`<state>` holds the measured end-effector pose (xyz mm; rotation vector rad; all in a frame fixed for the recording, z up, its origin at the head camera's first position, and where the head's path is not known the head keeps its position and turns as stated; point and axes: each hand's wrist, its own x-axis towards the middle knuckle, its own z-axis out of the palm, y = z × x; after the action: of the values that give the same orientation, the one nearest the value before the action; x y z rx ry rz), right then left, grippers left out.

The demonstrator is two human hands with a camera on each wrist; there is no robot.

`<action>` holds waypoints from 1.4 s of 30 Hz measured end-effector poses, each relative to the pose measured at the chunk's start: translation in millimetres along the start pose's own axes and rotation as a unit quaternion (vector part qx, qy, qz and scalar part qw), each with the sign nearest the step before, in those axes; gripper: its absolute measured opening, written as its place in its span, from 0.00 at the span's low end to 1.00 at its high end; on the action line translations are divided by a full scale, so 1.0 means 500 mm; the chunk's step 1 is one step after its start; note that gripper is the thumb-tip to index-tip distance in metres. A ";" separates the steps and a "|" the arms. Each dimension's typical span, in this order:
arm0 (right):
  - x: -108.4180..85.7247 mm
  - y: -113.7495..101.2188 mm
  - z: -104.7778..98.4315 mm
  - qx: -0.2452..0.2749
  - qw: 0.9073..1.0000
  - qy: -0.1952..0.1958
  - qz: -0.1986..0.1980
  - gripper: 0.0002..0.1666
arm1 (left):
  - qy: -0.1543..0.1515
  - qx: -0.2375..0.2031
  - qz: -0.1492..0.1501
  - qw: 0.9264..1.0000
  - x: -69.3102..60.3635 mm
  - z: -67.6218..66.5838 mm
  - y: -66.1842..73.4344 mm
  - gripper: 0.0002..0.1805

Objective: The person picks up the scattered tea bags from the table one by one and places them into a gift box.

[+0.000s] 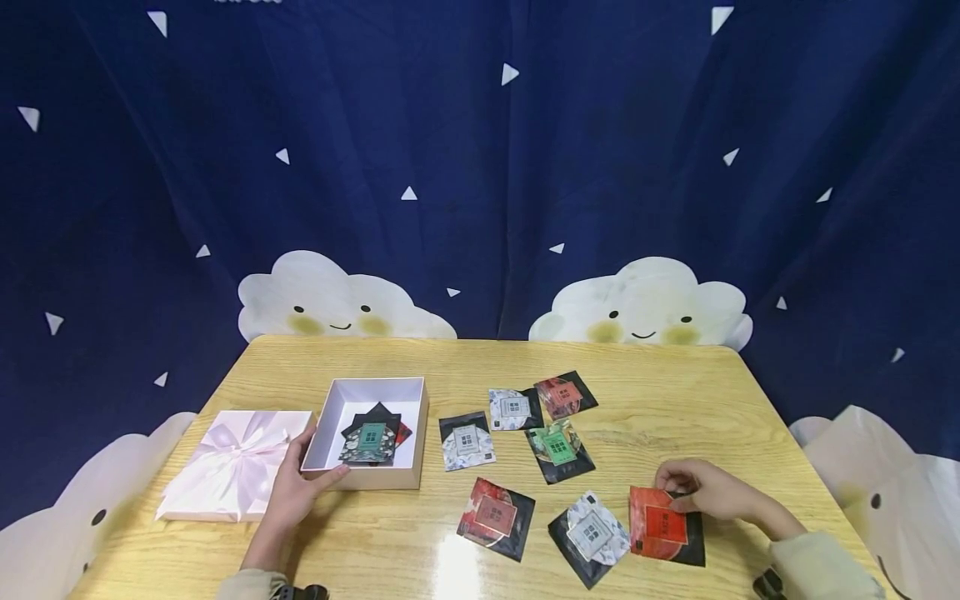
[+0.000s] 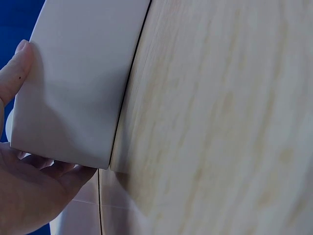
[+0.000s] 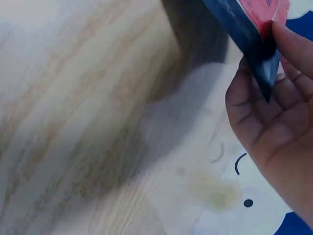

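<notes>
the right hand (image 1: 712, 493) pinches a red-and-black packet (image 1: 666, 527) by its upper edge, thumb on the printed face and the other fingers curled behind; whether its lower edge touches the bench (image 1: 397, 550) i cannot tell. just left of those fingers lies a white-and-black packet (image 1: 588, 537), and farther left a red-labelled packet (image 1: 495, 518). beyond them, also to the left, are a green-labelled packet (image 1: 559, 450), a marbled packet (image 1: 515, 408) and a dark red packet (image 1: 566, 394), near one another, with a grey-labelled packet (image 1: 467, 442) off on its own.

the left hand (image 1: 291, 493) grips the near left corner of an open white box (image 1: 408, 479), thumb along the front wall, fingers bent round the side. right of those fingers, inside the box, a teal-labelled packet (image 1: 372, 437) lies over other packets, one showing a red corner (image 1: 404, 432). left of the fingers, just beside them, sits a pale lid (image 1: 236, 467) with a ribbon bow.
</notes>
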<state>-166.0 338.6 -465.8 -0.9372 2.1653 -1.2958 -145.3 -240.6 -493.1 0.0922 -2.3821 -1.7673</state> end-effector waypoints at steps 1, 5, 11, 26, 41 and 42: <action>-0.002 0.001 -0.003 0.000 1.000 0.003 -0.001 0.09 | 0.000 -0.001 0.001 1.000 0.000 0.000 -0.001 0.48; -0.010 0.000 -0.016 0.006 1.000 0.021 0.012 0.07 | -0.001 -0.008 -0.002 1.000 0.000 0.000 0.000 0.48; -0.018 -0.013 -0.027 0.027 0.994 0.077 0.071 0.10 | -0.006 0.009 -0.020 1.000 0.000 0.000 0.006 0.48; -0.001 -0.028 -0.016 0.063 0.982 0.144 0.105 0.18 | -0.003 0.007 -0.014 1.000 -0.003 0.000 0.007 0.48; 0.071 -0.044 0.018 0.063 0.965 0.221 0.126 0.20 | -0.003 0.016 -0.022 1.000 -0.001 -0.001 0.007 0.48; 0.076 -0.045 0.019 0.063 0.964 0.223 0.129 0.20 | -0.002 0.016 -0.020 1.000 -0.002 -0.001 0.006 0.48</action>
<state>-177.8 297.2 -451.3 -0.3151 2.3927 -1.6020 -144.2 -240.0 -490.0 0.1416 -2.4288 -1.7485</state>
